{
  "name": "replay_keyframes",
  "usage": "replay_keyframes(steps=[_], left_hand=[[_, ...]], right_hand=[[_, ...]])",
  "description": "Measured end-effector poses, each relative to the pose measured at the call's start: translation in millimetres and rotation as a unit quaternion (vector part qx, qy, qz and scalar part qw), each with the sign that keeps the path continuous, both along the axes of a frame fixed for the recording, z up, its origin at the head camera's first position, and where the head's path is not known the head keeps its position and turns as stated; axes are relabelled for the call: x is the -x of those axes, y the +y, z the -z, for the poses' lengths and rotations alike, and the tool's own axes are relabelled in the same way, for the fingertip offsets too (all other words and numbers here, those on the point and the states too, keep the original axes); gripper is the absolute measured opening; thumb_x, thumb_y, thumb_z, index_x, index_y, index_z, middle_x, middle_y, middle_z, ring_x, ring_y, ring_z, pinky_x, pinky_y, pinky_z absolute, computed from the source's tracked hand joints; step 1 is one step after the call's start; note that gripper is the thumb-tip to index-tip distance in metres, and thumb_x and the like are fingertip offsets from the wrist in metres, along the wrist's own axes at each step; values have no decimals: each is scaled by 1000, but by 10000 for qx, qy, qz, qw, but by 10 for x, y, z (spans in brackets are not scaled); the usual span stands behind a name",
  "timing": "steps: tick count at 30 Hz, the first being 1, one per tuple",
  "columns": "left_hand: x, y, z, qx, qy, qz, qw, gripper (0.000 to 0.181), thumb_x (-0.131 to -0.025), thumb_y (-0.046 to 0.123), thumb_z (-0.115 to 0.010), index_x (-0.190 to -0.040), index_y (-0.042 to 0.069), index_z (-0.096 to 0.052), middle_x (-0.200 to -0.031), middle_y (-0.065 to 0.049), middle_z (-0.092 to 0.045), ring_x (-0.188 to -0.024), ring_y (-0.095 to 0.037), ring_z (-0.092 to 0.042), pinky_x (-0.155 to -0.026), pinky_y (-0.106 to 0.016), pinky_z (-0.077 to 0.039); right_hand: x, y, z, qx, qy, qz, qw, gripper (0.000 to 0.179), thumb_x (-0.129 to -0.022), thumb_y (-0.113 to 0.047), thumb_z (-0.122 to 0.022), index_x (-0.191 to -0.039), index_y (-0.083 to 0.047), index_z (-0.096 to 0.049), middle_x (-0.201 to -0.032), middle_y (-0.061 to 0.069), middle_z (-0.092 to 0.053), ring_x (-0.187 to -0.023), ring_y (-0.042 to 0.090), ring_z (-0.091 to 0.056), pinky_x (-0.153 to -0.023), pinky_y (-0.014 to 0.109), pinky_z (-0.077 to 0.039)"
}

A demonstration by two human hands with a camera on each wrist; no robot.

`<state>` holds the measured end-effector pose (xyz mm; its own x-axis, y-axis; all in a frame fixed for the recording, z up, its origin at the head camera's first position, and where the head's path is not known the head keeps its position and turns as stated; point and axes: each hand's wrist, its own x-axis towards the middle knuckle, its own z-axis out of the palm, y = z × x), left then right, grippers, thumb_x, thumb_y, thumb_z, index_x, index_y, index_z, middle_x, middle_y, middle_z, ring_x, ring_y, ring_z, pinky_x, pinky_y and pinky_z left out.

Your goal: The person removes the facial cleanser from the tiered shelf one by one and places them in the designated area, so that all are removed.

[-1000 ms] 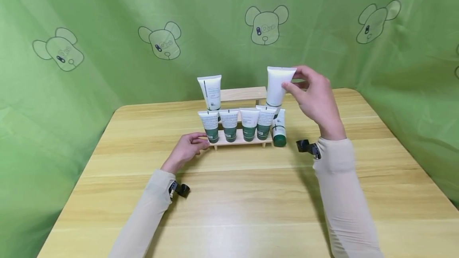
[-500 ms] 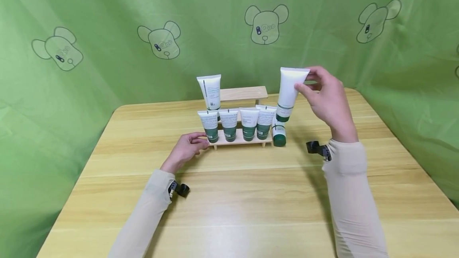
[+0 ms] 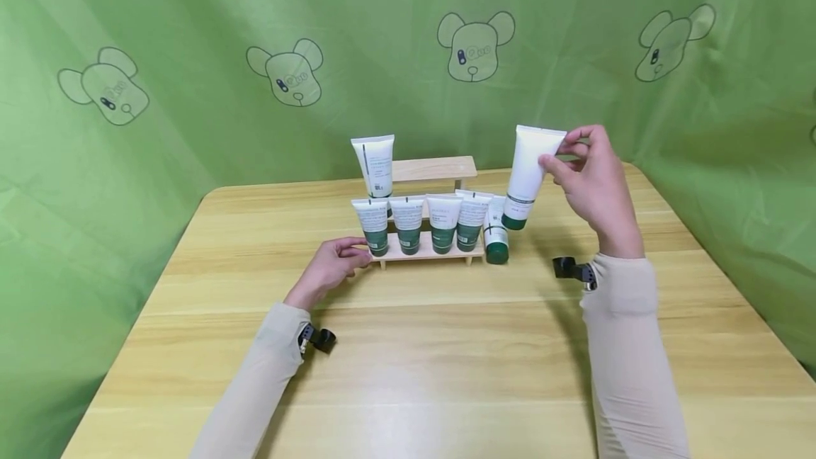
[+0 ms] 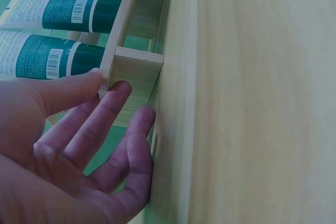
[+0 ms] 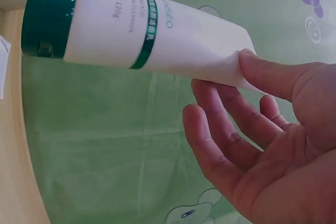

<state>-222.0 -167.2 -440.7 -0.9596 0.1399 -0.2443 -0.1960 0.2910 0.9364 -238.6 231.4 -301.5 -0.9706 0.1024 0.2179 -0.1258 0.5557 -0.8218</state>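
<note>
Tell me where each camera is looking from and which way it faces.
Head: worn on the head, looking forward and down at the table and wooden rack; left hand, right hand and sleeves show.
Left wrist: worn there, facing the rack's end; the left hand shows.
Right wrist: worn there, facing the held white tube and green curtain; the right hand shows.
Shared: head and right wrist both show the held white tube.

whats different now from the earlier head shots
The right hand has carried the large white tube it pinches to the right, away from the wooden stand, and slightly down in view. Nothing was grasped or released. The left hand stays on the stand's left end; the four small tubes remain in their row.
</note>
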Motion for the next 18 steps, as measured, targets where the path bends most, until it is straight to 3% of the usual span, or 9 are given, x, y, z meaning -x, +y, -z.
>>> replay_keyframes(steps=[4, 18], left_hand=[[3, 12, 11, 39, 51, 1, 10000, 44, -96, 11, -70, -138, 5, -61, -120, -15, -73, -104, -25, -70, -74, -28, -51], [6, 11, 16, 65, 65, -58, 9999, 42, -97, 12, -70, -138, 6, -62, -119, -14, -73, -102, -22, -70, -74, -27, -51]], right_hand=[[30, 62, 47, 263, 6, -28, 9996, 37, -101, -28, -65, -126, -17, -40, -134, 20, -61, -98, 13, -62, -77, 17, -56], [184, 243, 237, 958, -378, -113, 9946, 40, -103, -23, -60, -132, -16, -33, -118, 4, -53, -96, 14, -62, -81, 31, -61]])
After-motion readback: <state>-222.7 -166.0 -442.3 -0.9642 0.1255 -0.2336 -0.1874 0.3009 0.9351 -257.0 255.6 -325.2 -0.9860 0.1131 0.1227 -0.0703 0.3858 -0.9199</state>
